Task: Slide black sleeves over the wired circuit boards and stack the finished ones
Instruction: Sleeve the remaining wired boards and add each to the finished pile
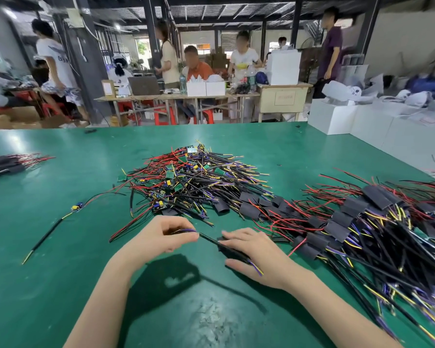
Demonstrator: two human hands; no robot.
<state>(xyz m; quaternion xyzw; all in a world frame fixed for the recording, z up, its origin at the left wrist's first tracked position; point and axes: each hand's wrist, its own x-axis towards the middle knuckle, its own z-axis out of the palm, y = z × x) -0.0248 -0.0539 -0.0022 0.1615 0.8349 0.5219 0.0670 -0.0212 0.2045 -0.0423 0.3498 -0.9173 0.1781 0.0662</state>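
A wide green work table (60, 285) with a scuffed, matte top fills the lower view. On its right side lies the largest heap, a long stack of finished boards in flat black sleeves (377, 222), their black, red, yellow and purple leads fanning toward the near right corner. In the middle of the table, beyond the hands, sits a tangled pile of bare green circuit boards with red, black, yellow and purple wires (186, 182); a few loose black sleeves (249, 207) lie at its right edge, between the two heaps. At the far left edge a smaller bundle of sleeved pieces with red leads (8, 164) rests well apart from the rest. A single wired board with a long black lead (76, 207) lies alone on the left, near the central pile.

The left hand (161, 237) is clenched in a pinch, thumb and fingers grasping the purple and yellow wires of the piece being worked. The right hand (256, 254) curls over a black sleeve (232, 249), grasping it just above the table, with purple and yellow wire ends poking out under the palm. A thin black lead runs taut between the two hands.

Behind the table, people stand and sit around cluttered desks and white boxes.
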